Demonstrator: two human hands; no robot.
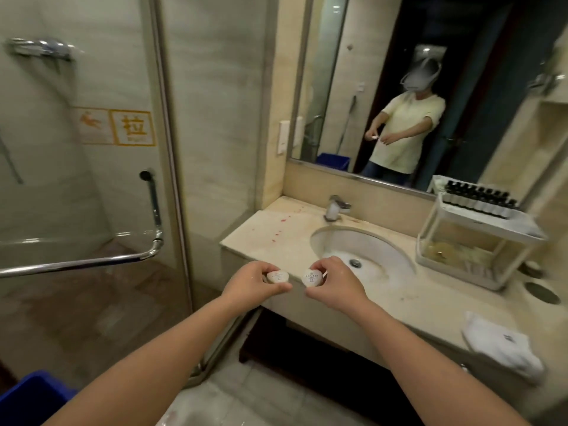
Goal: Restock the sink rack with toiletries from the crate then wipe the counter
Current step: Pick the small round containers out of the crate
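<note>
Pinching one soap (277, 276) in my left hand (255, 285) and a second soap (313, 278) in my right hand (336, 289) over the bench (267, 238) edge; bottles (479, 199) already line the rack (491, 233), so I judge soaps and wiping remain.

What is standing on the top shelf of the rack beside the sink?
A row of small dark-capped bottles stands on the top shelf of the rack. Anything behind that row is hidden.

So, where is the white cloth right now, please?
In the head view, the white cloth lies at lower right on the counter, near its front edge, right of the sink.
</note>
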